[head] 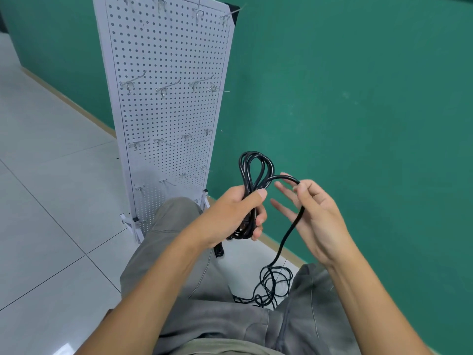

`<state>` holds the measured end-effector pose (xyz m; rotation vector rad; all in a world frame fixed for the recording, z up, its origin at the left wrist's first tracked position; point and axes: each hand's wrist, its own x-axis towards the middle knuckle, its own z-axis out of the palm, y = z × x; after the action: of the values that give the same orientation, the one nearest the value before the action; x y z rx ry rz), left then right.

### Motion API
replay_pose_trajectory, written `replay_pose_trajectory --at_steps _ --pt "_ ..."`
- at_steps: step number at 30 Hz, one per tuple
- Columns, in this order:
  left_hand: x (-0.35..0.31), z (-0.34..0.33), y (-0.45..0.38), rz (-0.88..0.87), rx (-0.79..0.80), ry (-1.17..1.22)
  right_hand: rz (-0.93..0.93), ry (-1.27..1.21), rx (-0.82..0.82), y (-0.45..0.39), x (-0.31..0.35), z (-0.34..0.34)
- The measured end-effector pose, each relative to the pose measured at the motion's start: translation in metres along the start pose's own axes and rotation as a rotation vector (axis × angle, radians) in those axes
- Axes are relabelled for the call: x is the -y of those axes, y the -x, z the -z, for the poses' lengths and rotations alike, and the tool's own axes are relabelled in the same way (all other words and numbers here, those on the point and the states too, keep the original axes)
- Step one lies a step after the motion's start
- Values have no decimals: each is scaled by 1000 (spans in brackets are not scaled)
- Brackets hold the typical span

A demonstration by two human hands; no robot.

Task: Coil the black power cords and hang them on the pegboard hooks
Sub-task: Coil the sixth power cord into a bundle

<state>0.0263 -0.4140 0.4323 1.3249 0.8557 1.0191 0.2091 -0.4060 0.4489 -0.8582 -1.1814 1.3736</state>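
left grip (231, 213) curled tight, right grip (311, 208) pinching, fingers spread

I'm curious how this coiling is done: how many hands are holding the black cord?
2. The left hand grips the coiled loops; the right hand pinches the loose strand, which trails down to a pile on the floor.

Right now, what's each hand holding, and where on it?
Left hand grips the black cord around its coiled loops. Right hand pinches the loose strand leading down to the floor.
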Motion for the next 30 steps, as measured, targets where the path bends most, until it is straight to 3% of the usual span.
replay_pose_trajectory --at_steps 4,10,17,24,30 --pt "1 -7 0 -8 52 -107 3 9 -19 -5 18 -21" --pt "3 -9 -4 -76 8 -345 -74 47 -56 -10 24 -39" --pt "4 -6 -1 -37 157 -112 -155 160 -14 -18 23 -47" --pt "10 -18 1 -32 287 174 -84 -27 99 -22 25 -49" --pt "14 -25 1 -13 332 360 -149 -160 66 -20 26 -44"
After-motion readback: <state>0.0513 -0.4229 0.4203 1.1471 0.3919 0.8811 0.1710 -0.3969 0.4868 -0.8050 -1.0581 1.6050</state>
